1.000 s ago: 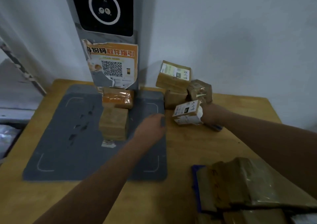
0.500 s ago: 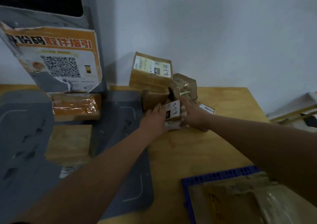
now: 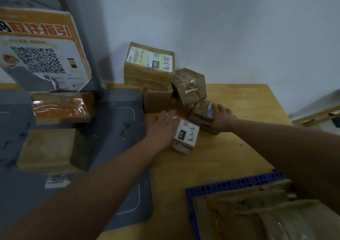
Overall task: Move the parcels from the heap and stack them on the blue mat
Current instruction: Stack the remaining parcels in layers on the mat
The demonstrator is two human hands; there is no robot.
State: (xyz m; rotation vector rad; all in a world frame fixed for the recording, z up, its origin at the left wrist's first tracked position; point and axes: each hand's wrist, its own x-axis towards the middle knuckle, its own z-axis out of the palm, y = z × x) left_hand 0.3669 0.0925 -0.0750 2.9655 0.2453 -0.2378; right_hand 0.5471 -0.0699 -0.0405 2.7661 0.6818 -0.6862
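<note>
Two hands work the near edge of the heap (image 3: 149,65). Flat fingers of the left hand (image 3: 161,127) press the left face of parcel 4-3-2 (image 3: 185,135), which lies just in front of the heap. The right hand (image 3: 220,116) lies over a small brown parcel (image 3: 201,111) at the heap's right; grip unclear. Long axis of 4-3-2 points into the heap, label up. The mat (image 3: 114,122) is left of the heap, so the left hand is nearer.

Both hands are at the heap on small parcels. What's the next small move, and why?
Probably grip and lift the 4-3-2 parcel toward the blue mat: the left hand lies flat against its side and it sits at the near edge of the heap. The right hand rests on another small parcel.
</note>
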